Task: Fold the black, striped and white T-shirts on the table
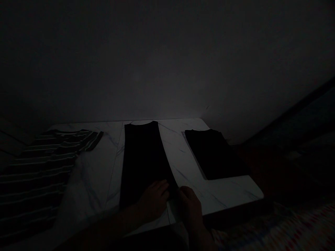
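Your left hand [154, 199] lay open on the near end of the black garment [142, 160], lower center; your right hand [190, 205] sat at its edge, grip too dark to tell. Folded black shirt [216, 153] lay right, striped shirt [39, 177] spread left, both on the table [172, 139].

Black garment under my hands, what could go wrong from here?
The black garment runs down close to the near edge of the white marble-look table, right where the left hand and right hand are, so a careless tug could drag it over that edge.

The room is very dim and the cloth looks almost solid black, so its edges could be hard to see, and it might end up crooked.
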